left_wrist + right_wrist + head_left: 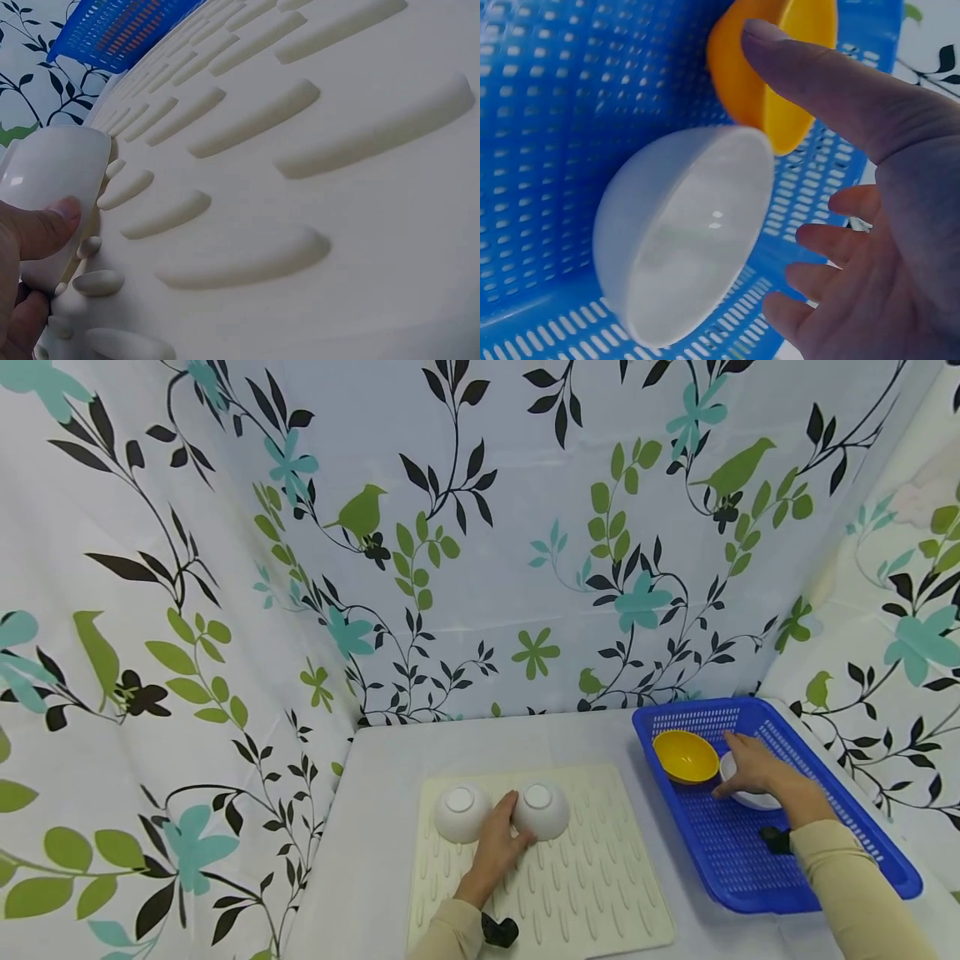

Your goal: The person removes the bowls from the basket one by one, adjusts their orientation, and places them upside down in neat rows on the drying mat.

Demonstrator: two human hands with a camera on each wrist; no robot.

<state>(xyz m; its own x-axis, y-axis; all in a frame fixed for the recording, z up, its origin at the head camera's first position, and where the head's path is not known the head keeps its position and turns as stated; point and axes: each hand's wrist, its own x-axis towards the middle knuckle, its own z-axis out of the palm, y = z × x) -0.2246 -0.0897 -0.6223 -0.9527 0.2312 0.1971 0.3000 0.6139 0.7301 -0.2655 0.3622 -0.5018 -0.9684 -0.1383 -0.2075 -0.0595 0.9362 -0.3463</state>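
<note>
Two white bowls lie upside down side by side on the cream ridged mat point(600, 877): the left bowl point(459, 817) and the right bowl point(546, 814). My left hand point(497, 843) reaches between them and holds the near-left side of the right bowl. In the left wrist view its thumb point(52, 225) presses that bowl's wall point(64, 165), with curled fingers low by the rim. Over the blue basket point(720, 877), my right hand point(757, 770) is spread above another white bowl point(682, 240). A gap shows between its fingers and that bowl. The yellow bowl point(686, 757) stands beside it, near the thumb.
The mat and basket stand on a white table point(360, 827). A patterned curtain point(480, 568) with leaves and birds hangs behind and at both sides. The basket's right side runs close to the curtain.
</note>
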